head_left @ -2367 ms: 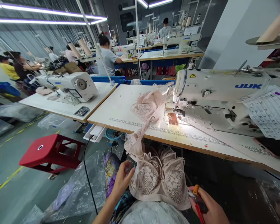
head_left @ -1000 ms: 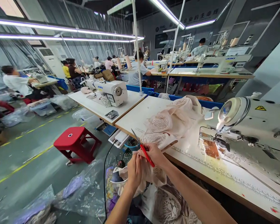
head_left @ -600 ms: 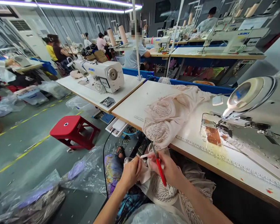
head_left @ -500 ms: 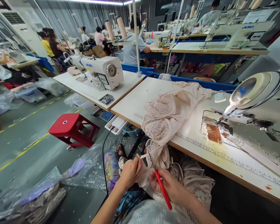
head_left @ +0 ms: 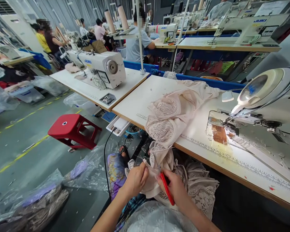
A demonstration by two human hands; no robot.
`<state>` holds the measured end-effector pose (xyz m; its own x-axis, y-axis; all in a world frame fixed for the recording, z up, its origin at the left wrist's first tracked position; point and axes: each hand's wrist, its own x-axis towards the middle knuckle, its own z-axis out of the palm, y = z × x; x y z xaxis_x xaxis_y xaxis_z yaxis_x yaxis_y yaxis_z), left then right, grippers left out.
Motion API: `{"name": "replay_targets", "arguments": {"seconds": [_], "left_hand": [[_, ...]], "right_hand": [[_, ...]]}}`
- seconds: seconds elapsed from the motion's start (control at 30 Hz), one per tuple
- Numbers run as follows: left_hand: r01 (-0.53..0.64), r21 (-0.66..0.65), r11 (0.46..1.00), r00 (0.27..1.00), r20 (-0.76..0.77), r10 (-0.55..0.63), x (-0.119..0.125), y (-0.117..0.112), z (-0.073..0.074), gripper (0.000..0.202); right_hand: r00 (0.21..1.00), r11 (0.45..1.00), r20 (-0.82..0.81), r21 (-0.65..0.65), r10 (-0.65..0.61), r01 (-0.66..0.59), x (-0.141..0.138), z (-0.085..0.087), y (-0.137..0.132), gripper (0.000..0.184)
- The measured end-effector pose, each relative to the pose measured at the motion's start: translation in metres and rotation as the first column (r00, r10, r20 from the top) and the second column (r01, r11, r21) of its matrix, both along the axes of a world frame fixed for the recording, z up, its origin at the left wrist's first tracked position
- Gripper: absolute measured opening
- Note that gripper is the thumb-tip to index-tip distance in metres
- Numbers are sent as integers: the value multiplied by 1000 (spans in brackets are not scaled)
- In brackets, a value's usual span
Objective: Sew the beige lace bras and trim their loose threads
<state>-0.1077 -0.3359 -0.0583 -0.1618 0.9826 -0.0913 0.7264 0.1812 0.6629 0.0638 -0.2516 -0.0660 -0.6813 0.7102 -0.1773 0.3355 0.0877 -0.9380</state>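
Observation:
Over my lap, my left hand pinches the edge of a beige lace bra. My right hand is wrapped round red-handled scissors, their metal blades pointing up and away beside the fabric. Whether the blades touch the cloth I cannot tell. More beige lace bras lie joined in a chain on the white sewing table and hang over its front edge. A further bunch of lace pieces hangs below the edge, right of my right hand.
A sewing machine with a lamp stands close on the right. Another sewing machine is on the adjoining table. A red stool and plastic bags are on the floor at left. Several people sit at machines further back.
The view has shifted slightly. My right hand and the scissors have turned a little, with the handles closer together. A white strip near my left fingers no longer stretches towards the blades.

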Motion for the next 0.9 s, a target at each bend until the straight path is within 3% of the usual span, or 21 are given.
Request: {"name": "replay_targets", "arguments": {"seconds": [0.07, 0.13, 0.23, 0.4, 0.57, 0.73, 0.9], "left_hand": [[9, 15, 1000, 998, 63, -9, 3, 0, 7, 29], [20, 22, 1000, 989, 149, -23, 6, 1, 13, 29], [20, 55, 998, 960, 278, -35, 12, 4, 20, 29], [-31, 192, 981, 942, 333, -36, 22, 6, 18, 28], [-58, 121, 991, 925, 379, 8, 31, 1, 7, 28], [-61, 13, 998, 938, 342, 52, 34, -8, 0, 24], [-12, -21, 1000, 982, 188, 16, 31, -9, 0, 23]], "right_hand": [[994, 988, -44, 117, -98, 102, 1, 12, 5, 20], [990, 986, -93, 115, -108, 119, 0, 23, 11, 15], [989, 997, -144, -73, -24, 14, -3, 31, 17, 20], [985, 947, -172, -319, -33, -24, -10, 22, 18, 34], [989, 937, -146, -347, 1, -52, -9, 20, 22, 40], [989, 935, -136, -355, -55, 4, -7, 19, 23, 43], [984, 911, -134, -410, -114, 50, -7, 13, 17, 43]]}}
